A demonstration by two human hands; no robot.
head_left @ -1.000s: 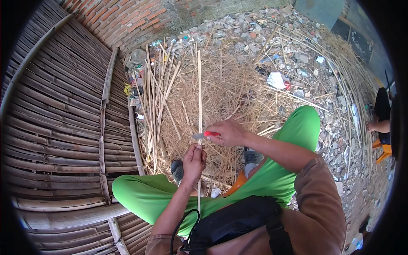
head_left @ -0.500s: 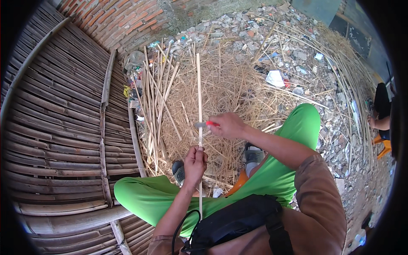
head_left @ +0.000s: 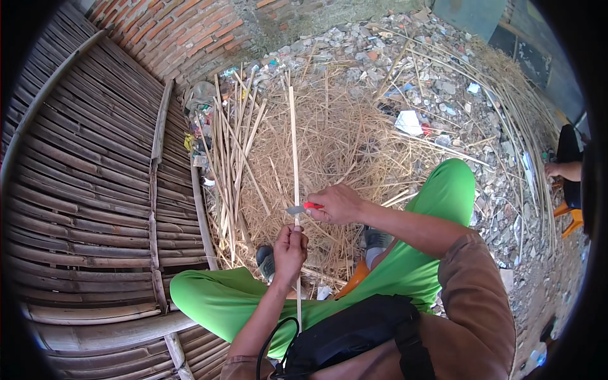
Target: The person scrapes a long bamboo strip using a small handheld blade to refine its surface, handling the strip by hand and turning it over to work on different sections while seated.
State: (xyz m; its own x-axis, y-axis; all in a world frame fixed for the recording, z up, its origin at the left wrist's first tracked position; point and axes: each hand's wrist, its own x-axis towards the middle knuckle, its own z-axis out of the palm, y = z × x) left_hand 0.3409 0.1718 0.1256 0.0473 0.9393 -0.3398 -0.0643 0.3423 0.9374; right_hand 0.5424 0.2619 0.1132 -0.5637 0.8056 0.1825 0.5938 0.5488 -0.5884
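Observation:
A long, pale bamboo strip (head_left: 293, 139) runs away from my lap, nearly straight ahead. My left hand (head_left: 290, 252) pinches it below its middle, fingers closed. In my right hand (head_left: 339, 204) is a knife (head_left: 296, 209) with a red handle and a short grey blade. That blade lies across the strip just beyond my left fingertips. The strip's near end passes down over my green trousers (head_left: 221, 297) beside a black bag (head_left: 348, 335) on my lap.
Split bamboo strips (head_left: 237, 145) lie in a pile ahead left, beside straw-like shavings (head_left: 342, 133). A slatted bamboo panel (head_left: 95, 209) stands along the left. Beyond are a brick wall (head_left: 183, 31) and rubble (head_left: 443, 82). Another person's hand (head_left: 563, 171) shows at far right, near an orange stool (head_left: 570, 216).
My right hand and the knife have come nearer to me along the strip, toward my left hand. The strip's far end has shifted slightly left and nearer.

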